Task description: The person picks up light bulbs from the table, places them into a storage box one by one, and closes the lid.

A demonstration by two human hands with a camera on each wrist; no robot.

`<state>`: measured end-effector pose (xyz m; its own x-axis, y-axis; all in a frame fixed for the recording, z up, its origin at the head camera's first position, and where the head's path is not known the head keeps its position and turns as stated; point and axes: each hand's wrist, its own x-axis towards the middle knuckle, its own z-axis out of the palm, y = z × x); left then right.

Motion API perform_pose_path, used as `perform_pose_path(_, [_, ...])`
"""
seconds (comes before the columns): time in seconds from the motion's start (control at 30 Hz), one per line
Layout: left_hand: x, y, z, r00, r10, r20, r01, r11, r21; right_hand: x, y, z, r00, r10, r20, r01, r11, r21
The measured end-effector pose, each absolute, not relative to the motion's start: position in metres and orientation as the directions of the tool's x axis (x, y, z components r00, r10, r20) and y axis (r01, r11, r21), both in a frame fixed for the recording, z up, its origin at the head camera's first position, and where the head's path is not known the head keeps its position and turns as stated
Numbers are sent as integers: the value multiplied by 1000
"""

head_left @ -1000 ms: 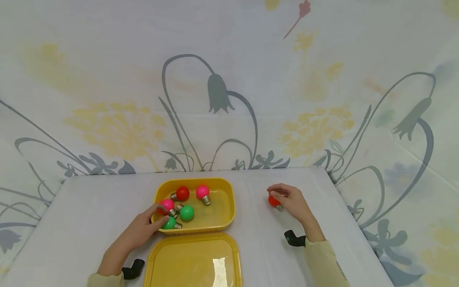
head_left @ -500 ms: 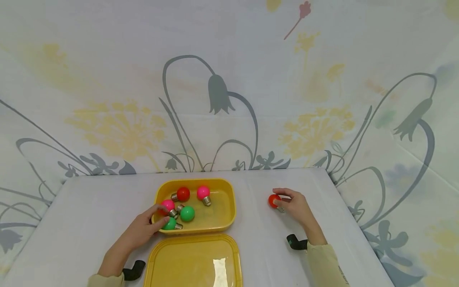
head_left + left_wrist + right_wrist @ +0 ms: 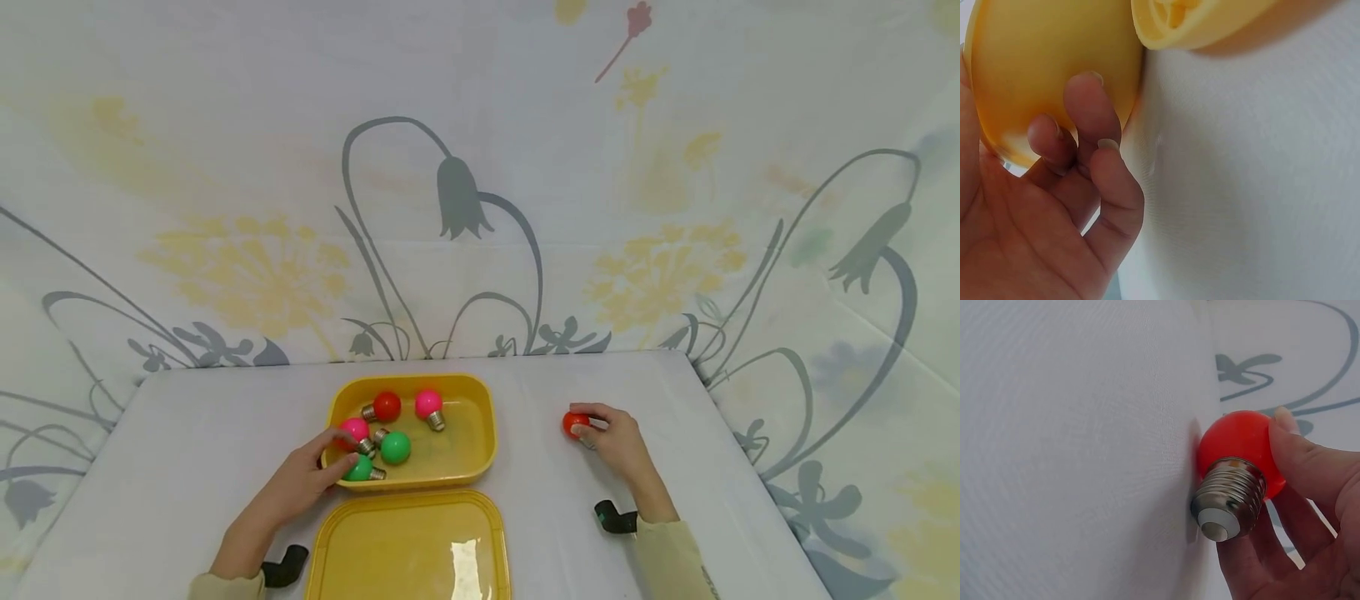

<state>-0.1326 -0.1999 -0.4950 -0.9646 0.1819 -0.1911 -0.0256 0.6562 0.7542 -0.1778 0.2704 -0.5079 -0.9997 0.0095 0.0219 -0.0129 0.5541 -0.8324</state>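
Note:
On the right of the white table, my right hand (image 3: 622, 442) pinches a red light bulb (image 3: 574, 423) between thumb and fingers. The right wrist view shows the bulb's metal screw base (image 3: 1229, 494) pointing toward the camera, the red globe close against the tablecloth. My left hand (image 3: 296, 483) grips the left wall of a yellow box (image 3: 465, 437), several fingers (image 3: 1116, 187) curled against the outside. Inside lie a red bulb (image 3: 387, 406), two pink bulbs (image 3: 429, 403) and two green bulbs (image 3: 395, 448). The left hand partly covers one pink and one green bulb.
A yellow lid (image 3: 408, 546) lies flat in front of the box, its near edge cut off by the frame. Black curved pieces (image 3: 617, 518) stick out beside both wrists. A flower-printed cloth (image 3: 480, 167) hangs behind the table.
My right hand has come down and toward the front; its thumb and fingers have closed around the red bulb. The left hand keeps its place at the box.

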Motion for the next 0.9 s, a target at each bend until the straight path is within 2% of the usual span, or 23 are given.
perform_pose_path(0.6, [-134, -199, -500, -967, 164, -195, -42, 650, 758, -172, 262, -514, -999, 3, -46, 41, 504, -863])
perform_pose_path(0.9, [-132, -198, -496, -966, 170, -196, -43, 640, 767, -168, 258, -515, -1000, -16, 20, -26, 507, -862])
